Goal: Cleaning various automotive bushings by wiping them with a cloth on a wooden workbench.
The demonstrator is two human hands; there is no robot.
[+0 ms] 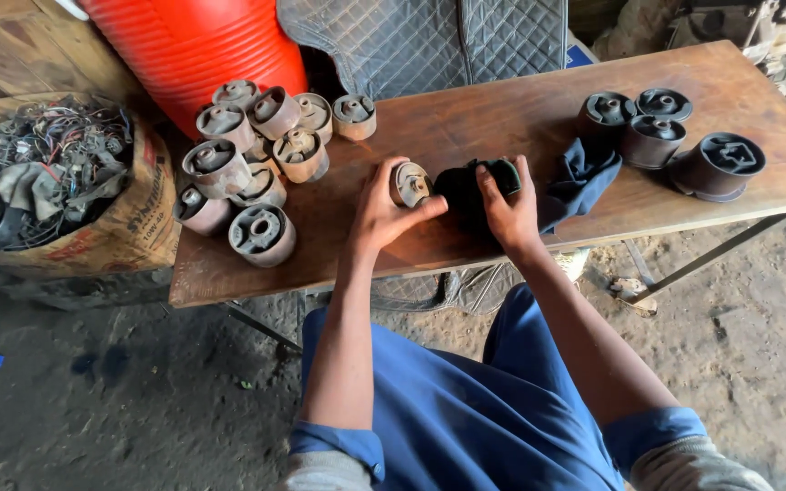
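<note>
Rusty bushing point(409, 185) mid-frame on wooden table point(502, 118), clamped in left hand point(379, 214); right hand point(507, 209) clutches dark cloth point(470, 191). Risk: loose grip, bushing rolls off near edge.

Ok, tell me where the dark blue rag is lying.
In the head view the dark blue rag lies on the wooden table, right of centre, between the right hand and the cluster of black bushings.

Gripped a small round bushing of rusty, matt metal point(409, 185) and a dark, soft cloth pad point(477, 188). Rested on a worn, scuffed brown wooden tabletop point(466, 123) beside a crumpled navy cloth rag point(582, 177).
</note>
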